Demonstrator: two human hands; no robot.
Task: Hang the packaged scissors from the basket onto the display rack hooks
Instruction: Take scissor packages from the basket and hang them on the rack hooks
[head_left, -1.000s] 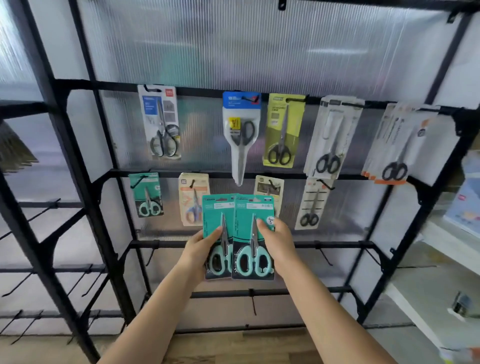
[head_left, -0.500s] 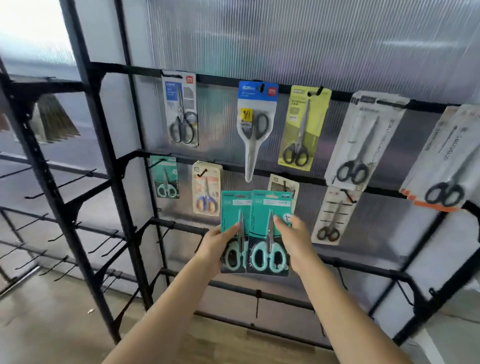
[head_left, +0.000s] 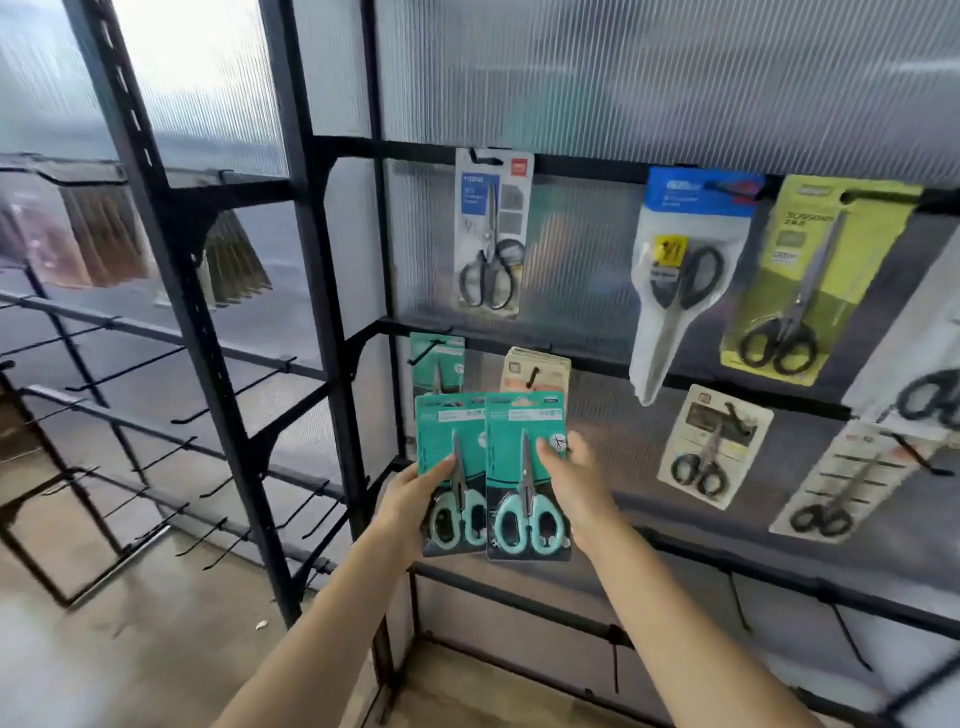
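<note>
Two teal packs of mint-handled scissors are held side by side in front of the black display rack (head_left: 332, 322). My left hand (head_left: 410, 499) grips the left teal pack (head_left: 448, 467) by its left edge. My right hand (head_left: 576, 478) grips the right teal pack (head_left: 524, 467), thumb on its front. Just behind and above them a matching teal pack (head_left: 437, 364) hangs on a hook of the second rail, next to a stack of tan packs (head_left: 535, 370). The basket is out of view.
Other scissor packs hang on the rack: a grey one (head_left: 488, 234), a blue-topped one (head_left: 685, 270), a yellow-green one (head_left: 810, 280) and a small beige one (head_left: 711, 447). Bare hooks (head_left: 182, 447) stick out of the left rack section. Brown packets (head_left: 104, 234) hang far left.
The view has swung left and closer to the rack. Both hands have kept their hold on the two teal packs, now nearer the hanging teal pack on the second rail.
</note>
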